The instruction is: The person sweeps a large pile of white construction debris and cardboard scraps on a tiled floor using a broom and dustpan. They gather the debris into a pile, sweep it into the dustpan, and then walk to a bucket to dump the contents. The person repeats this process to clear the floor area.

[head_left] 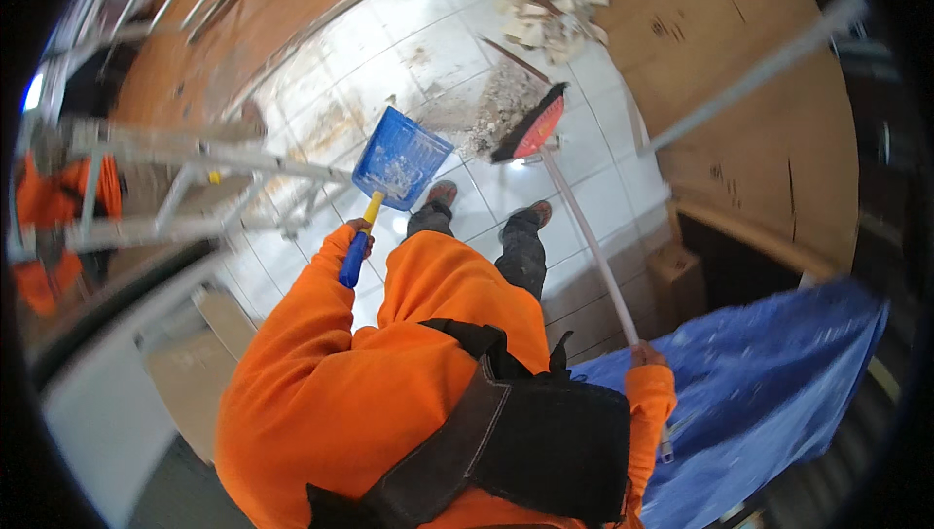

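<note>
My left hand (358, 233) is wrapped round the blue and yellow handle of a blue dustpan (401, 156), whose pan is smeared with pale dust. In my right hand (646, 354) is the long pale pole of a broom (538, 130) with a red head and dark bristles. The bristles are beside a heap of grey rubble and dust (506, 106) on the white tile floor (584, 179). A gap separates the dustpan from the broom head. My shoes stand on the tiles just behind the two tools.
A metal ladder (175, 223) reaches in from the left. Broken pale pieces (550, 23) are piled at the far end, near a thin dark strip (514, 59). Large cardboard (739, 91) leans on the right, above a blue tarp (769, 373) and a small cardboard box (676, 276).
</note>
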Available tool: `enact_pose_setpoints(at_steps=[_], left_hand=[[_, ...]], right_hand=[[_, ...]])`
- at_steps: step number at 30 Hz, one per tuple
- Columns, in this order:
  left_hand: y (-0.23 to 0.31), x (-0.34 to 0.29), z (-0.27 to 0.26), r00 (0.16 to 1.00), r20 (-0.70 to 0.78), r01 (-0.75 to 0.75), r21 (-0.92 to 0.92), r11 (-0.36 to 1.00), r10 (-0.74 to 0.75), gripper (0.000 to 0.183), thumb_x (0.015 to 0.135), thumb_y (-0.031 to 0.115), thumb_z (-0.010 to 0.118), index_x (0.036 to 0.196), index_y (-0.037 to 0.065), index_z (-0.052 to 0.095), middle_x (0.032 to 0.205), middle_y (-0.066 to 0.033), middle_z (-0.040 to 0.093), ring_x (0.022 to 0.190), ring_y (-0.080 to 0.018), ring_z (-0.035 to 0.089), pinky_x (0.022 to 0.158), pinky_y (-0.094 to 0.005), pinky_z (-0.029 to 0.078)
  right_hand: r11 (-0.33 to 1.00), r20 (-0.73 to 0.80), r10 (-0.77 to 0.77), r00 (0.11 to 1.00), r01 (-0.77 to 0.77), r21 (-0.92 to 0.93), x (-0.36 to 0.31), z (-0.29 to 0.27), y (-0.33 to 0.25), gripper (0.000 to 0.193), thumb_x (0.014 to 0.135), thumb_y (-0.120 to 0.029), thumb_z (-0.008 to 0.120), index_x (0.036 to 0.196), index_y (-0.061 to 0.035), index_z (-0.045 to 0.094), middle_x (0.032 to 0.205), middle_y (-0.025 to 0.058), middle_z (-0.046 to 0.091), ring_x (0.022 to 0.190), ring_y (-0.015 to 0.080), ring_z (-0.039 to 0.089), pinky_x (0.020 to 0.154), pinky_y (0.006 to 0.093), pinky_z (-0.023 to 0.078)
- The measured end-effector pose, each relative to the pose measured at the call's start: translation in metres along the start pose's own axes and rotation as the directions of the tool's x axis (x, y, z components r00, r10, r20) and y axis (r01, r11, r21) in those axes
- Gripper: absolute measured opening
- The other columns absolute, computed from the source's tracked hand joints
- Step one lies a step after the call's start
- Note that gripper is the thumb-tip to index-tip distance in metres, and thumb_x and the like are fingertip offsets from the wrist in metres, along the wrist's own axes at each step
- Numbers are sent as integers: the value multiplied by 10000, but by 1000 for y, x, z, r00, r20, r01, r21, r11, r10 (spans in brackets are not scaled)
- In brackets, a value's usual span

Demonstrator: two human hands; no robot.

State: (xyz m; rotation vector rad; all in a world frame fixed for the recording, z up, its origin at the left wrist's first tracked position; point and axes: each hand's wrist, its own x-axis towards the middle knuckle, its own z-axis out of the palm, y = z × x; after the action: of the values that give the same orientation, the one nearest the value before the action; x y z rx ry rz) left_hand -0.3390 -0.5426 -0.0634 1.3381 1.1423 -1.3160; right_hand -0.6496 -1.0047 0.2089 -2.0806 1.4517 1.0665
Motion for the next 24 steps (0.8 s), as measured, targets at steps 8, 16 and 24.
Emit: enact_pose_setpoints(at_steps=[8, 16, 24], left_hand=[[-121, -23, 97, 999, -48, -24, -546, 837, -3, 295, 769, 285, 536, 892, 52, 405, 567, -76, 494, 410, -179, 474, 378, -288, 435], [-288, -39, 208, 995, -87, -99, -935, 340, 51, 284, 773, 269, 512, 866, 16, 424, 591, -73, 476, 432, -166, 450, 405, -260, 413], [-362, -62, 288, 997, 35, 34, -999, 20, 73, 299, 758, 259, 552, 878, 24, 412, 621, -60, 474, 466, -147, 471, 427, -245, 408]], right_hand=[[613, -19, -764, 645, 717, -334, 211, -70, -114, 359, 887, -325, 386, 1091, -67, 528, 953, 188, 590, 882, 382, 549, 743, 417, 444], [-183, 615, -667, 419, 709, -681, 204, 47, -320, 310, 671, -216, 658, 940, -64, 630, 917, 164, 619, 911, 297, 595, 736, 381, 483], [-558, 664, -242, 707, 458, -691, 200, 127, -424, 346, 574, -190, 727, 899, -96, 650, 987, 80, 627, 872, 265, 616, 703, 479, 495]])
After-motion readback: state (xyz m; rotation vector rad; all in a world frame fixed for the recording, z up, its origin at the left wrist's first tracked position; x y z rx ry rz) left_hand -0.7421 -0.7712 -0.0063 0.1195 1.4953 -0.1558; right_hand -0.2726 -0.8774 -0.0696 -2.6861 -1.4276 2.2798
